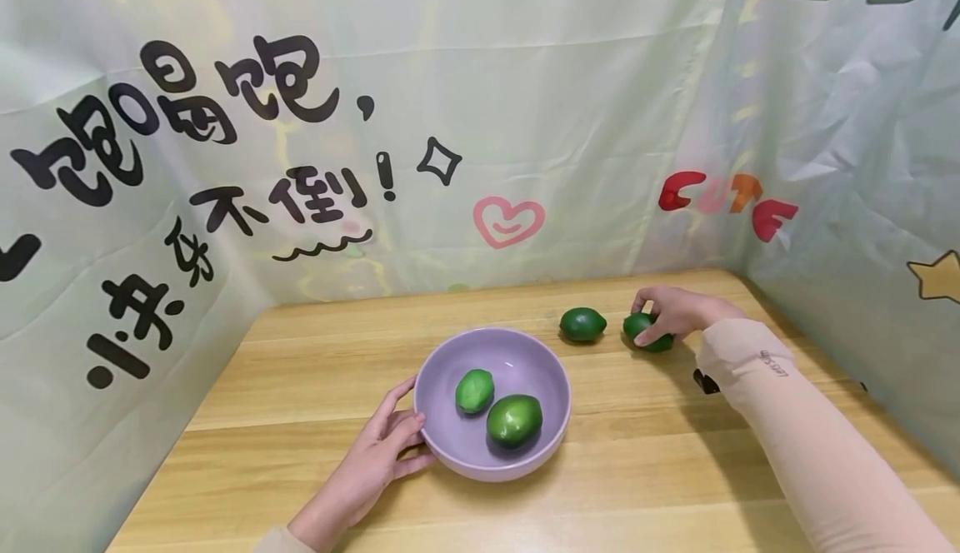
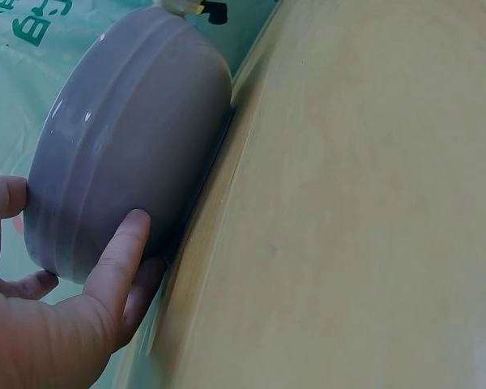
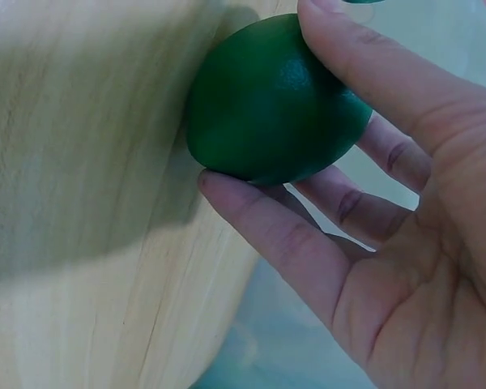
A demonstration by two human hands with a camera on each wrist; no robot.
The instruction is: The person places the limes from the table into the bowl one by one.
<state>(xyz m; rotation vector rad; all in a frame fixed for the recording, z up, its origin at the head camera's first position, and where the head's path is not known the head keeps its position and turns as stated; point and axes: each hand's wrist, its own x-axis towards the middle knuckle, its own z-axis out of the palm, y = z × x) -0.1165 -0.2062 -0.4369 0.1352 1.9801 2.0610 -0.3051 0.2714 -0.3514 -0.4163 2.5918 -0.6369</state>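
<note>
A purple bowl (image 1: 487, 351) stands on the wooden table with two green limes in it, a small lighter one (image 1: 475, 391) and a larger glossy one (image 1: 514, 420). My left hand (image 1: 382, 446) is at the bowl's left side. In the left wrist view its fairly straight fingers (image 2: 123, 251) touch the outer wall and rim. Farther right, my right hand (image 1: 678, 311) pinches a dark green lime (image 3: 275, 105) between thumb and fingers, low over the tabletop. Another dark lime (image 1: 582, 325) lies between that hand and the bowl.
The wooden table (image 1: 300, 386) reaches back to a pale printed cloth (image 1: 585, 120) that hangs behind it and along both sides. A small black object (image 1: 706, 381) shows beside the right sleeve (image 1: 810, 428).
</note>
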